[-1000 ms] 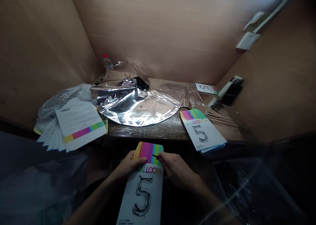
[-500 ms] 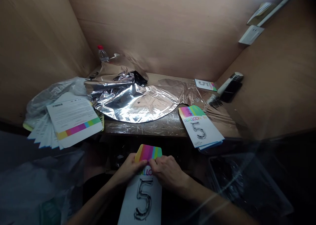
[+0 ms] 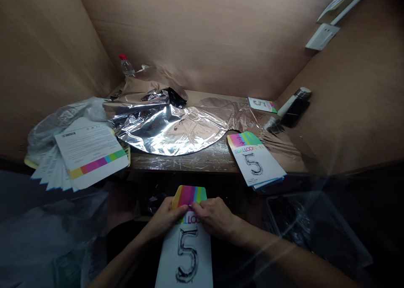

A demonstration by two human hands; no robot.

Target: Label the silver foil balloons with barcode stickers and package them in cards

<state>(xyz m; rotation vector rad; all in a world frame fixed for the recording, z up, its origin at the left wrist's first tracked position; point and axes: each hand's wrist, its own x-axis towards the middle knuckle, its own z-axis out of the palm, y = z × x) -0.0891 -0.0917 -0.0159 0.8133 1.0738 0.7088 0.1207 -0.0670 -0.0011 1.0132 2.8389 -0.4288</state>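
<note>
Both my hands grip the top of a white balloon package (image 3: pixel 186 254) printed with a silver number 5 and a rainbow-striped header (image 3: pixel 188 195). My left hand (image 3: pixel 166 217) holds the header's left side. My right hand (image 3: pixel 214 217) pinches near its middle, its fingers touching my left hand's fingertips. The package hangs below them, in front of the table edge. A large crumpled silver foil balloon (image 3: pixel 167 134) lies flat on the table beyond, out of reach of my fingers.
A stack of matching packages (image 3: pixel 255 159) lies at the table's front right, with another package (image 3: pixel 261 105) behind it. Printed sheets (image 3: pixel 91 155) and a plastic bag (image 3: pixel 59 130) sit left. A bottle (image 3: pixel 126 65) stands at the back. Wooden walls (image 3: pixel 47 69) flank the table.
My hands have come closer together on the header, and the small dark item at my right fingers is no longer visible. The head view has shifted slightly.
</note>
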